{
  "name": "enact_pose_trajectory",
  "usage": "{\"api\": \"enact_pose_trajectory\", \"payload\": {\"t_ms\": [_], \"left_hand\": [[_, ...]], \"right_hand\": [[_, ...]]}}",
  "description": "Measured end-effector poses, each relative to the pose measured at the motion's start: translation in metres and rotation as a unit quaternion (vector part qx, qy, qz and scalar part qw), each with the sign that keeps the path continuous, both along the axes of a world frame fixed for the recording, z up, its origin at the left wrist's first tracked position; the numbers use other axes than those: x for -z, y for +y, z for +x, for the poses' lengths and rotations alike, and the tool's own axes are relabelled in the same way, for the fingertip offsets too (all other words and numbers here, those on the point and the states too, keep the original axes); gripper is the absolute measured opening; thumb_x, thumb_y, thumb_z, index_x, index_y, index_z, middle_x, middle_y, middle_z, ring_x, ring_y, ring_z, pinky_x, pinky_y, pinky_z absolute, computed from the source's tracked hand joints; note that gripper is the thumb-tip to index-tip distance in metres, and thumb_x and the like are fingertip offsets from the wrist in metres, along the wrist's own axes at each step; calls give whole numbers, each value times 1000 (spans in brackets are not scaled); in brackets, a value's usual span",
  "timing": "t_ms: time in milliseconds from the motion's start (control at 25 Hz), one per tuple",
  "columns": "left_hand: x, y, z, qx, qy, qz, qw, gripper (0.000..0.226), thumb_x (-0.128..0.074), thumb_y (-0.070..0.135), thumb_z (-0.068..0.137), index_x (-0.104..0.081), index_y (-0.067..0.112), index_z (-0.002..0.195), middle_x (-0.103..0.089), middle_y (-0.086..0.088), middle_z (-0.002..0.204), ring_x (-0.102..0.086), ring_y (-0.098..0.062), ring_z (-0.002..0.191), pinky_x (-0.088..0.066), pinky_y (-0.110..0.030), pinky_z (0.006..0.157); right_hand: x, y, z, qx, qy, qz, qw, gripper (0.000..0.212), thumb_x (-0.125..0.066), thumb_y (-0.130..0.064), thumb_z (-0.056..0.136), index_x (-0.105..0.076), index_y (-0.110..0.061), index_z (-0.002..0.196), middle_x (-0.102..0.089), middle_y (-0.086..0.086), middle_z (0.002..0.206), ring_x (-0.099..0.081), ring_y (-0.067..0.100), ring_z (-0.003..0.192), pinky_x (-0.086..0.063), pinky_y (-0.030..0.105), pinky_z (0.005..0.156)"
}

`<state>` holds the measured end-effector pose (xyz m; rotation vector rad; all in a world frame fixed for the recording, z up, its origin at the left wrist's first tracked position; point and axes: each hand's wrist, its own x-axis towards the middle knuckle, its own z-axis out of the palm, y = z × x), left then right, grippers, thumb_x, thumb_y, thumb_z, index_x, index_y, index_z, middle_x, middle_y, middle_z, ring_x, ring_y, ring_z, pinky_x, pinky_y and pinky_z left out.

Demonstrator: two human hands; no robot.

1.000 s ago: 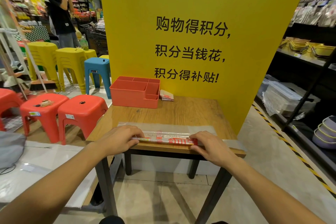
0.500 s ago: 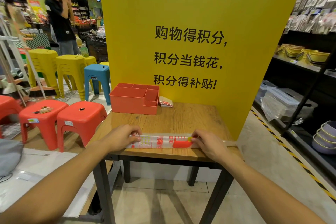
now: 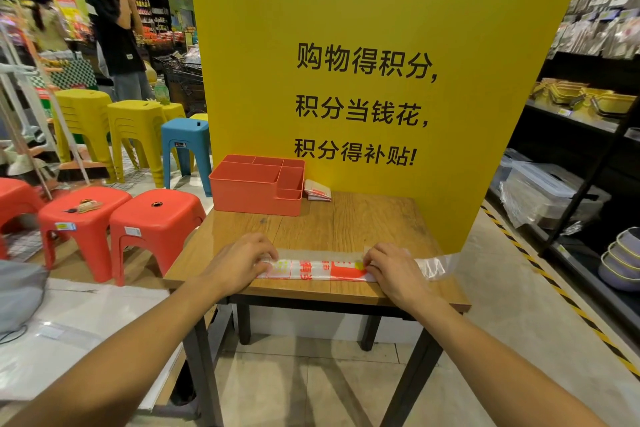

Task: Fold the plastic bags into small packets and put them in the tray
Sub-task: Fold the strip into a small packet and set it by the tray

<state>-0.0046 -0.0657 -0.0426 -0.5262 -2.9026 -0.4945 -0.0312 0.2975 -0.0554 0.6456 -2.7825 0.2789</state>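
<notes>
Plastic bag strip now wider, hands unmoved

The tabletop lay bare between the folded plastic bag along its near edge and the orange tray at the far left corner, leaving open passage through the middle and to the far right corner. A yellow sign board rose along the far edge and walled off any reach beyond, and a small folded packet lay just right of the tray, seemingly touching the board. Both hands, the left hand and right hand, pressed the strip's ends, and its clear tail crossed the right edge.
</notes>
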Motion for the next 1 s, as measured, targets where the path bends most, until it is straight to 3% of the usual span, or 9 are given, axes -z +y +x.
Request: {"api": "enact_pose_trajectory", "payload": {"t_ms": [120, 200, 280, 480, 600, 680, 800, 880, 1000], "left_hand": [[2, 2, 8, 36, 4, -65, 997, 29, -54, 47, 103, -68, 37, 126, -58, 17, 126, -52, -6, 119, -51, -37, 95], [-1, -1, 13, 40, -8, -96, 995, 51, -50, 69, 95, -64, 38, 132, -56, 19, 129, -50, -4, 119, -51, -36, 94], [-4, -5, 18, 43, -16, -107, 993, 65, -40, 79, 87, -62, 38, 133, -56, 21, 129, -50, -3, 119, -50, -32, 93], [-6, -4, 22, 56, -1, -112, 992, 43, -55, 61, 98, -63, 39, 134, -56, 20, 130, -50, -2, 118, -50, -30, 91], [-4, -5, 22, 55, 0, -110, 992, 42, -54, 60, 98, -63, 39, 133, -56, 20, 128, -51, -3, 116, -51, -31, 89], [-4, -5, 22, 52, 4, -111, 992, 42, -54, 60, 99, -63, 39, 133, -56, 20, 127, -51, -2, 115, -51, -31, 88], [-5, -5, 24, 52, 14, -119, 991, 40, -52, 59, 100, -64, 39, 132, -57, 20, 126, -51, -2, 114, -51, -29, 86], [-4, -6, 25, 55, 24, -124, 990, 39, -49, 58, 102, -64, 39, 131, -58, 20, 124, -52, -1, 112, -52, -28, 85], [-4, -7, 27, 50, 37, -121, 991, 37, -41, 56, 105, -66, 39, 126, -62, 20, 121, -55, 0, 110, -54, -30, 84]], "right_hand": [[1, 2, 9, -6, -3, -18, 1000, 26, -52, -42, 105, -69, -27, 117, -63, -12, 120, -56, 8, 113, -48, 25, 86], [2, 11, 14, -15, -13, -19, 1000, 41, -48, -62, 101, -66, -31, 122, -61, -16, 122, -53, 5, 114, -48, 24, 88], [3, 22, 18, -14, -21, 5, 1000, 57, -40, -77, 95, -61, -35, 128, -60, -18, 128, -52, 4, 117, -48, 26, 93], [-2, 42, 22, 53, 11, 94, 994, 74, -21, -82, 95, -60, -31, 132, -62, -10, 136, -53, 13, 125, -42, 34, 104], [-3, 55, 22, 170, 41, 133, 976, 98, 0, -86, 90, -68, -25, 126, -61, -2, 140, -53, 20, 128, -40, 39, 107], [-2, 62, 21, 244, 32, 127, 961, 111, 4, -90, 86, -70, -20, 129, -52, 6, 152, -49, 27, 134, -39, 43, 109], [-2, 64, 22, 296, 14, 114, 948, 117, -2, -93, 83, -57, -10, 144, -24, 21, 167, -29, 37, 151, -27, 50, 121], [-1, 63, 22, 317, -15, 93, 944, 119, -1, -94, 81, -54, -11, 147, -3, 24, 170, -12, 39, 157, -19, 52, 124], [-2, 66, 23, 326, -39, 58, 943, 127, 12, -95, 74, -37, -13, 158, 7, 25, 169, -3, 39, 158, -18, 54, 126]]}}
